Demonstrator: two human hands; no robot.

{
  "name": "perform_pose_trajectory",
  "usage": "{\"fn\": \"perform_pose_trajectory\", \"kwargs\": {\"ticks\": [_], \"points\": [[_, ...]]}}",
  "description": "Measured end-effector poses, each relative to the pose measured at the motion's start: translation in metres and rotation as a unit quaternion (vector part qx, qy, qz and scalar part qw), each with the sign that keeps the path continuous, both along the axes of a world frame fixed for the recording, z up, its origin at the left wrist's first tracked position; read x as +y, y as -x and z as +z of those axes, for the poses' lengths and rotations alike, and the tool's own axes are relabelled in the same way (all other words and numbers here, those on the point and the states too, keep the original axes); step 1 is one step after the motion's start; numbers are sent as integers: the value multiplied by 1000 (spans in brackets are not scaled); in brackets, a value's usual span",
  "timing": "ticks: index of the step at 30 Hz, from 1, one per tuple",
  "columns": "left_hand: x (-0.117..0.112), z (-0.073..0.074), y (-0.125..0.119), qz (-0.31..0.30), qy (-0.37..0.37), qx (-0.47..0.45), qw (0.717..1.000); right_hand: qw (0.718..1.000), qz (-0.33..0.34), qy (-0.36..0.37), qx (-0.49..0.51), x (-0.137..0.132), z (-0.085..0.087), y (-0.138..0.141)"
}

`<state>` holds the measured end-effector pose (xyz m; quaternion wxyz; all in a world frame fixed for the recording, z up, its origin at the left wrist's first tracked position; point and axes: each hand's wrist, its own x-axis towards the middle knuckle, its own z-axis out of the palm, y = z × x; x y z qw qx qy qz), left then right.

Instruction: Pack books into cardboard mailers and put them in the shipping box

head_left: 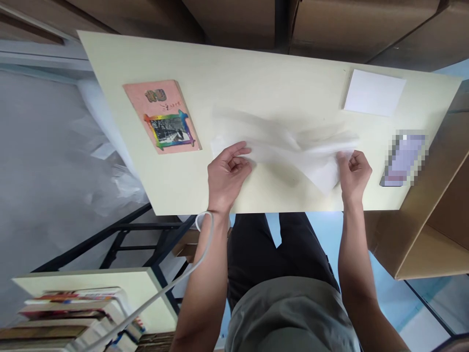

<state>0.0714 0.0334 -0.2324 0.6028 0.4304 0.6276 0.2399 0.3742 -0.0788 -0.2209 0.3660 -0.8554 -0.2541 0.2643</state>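
Note:
A thin, translucent white sheet [282,146] is stretched between my hands above the pale table; I cannot tell if it is a plastic bag or thin paper. My left hand [229,171] pinches its left end, thumb and fingers together. At the right end, my right hand [355,171] is closed on it, thumb uppermost. The middle of the sheet is creased, and one corner hangs down close to my right hand. A pink booklet [164,117] with a rainbow-framed picture lies flat, left of my left hand.
On the pale table [256,68] a white rectangular pad [375,93] lies at the back right. A phone-like item [405,159], blurred out, is near the right edge. Cardboard boxes [362,24] line the back. An open carton [432,234] stands right; stacked books [73,318] sit lower left. A white cable [164,288] crosses my left wrist.

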Motion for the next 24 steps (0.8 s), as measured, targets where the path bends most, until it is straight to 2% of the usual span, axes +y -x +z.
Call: {"fn": "perform_pose_trajectory", "kwargs": {"ticks": [3,8,13,19,24], "points": [[1,10,-1,8,7,-34,999,1000,9,-3,17,0,4,-1],[2,42,-7,44,31,-126,991,999,31,0,40,-5,15,-7],[5,66,-6,64,39,-134,988,999,45,8,26,-18,20,-13],[7,80,-9,58,43,-155,985,998,52,24,24,-19,21,-17],[4,80,-14,52,60,-198,977,997,63,35,30,-12,20,-16]]}}
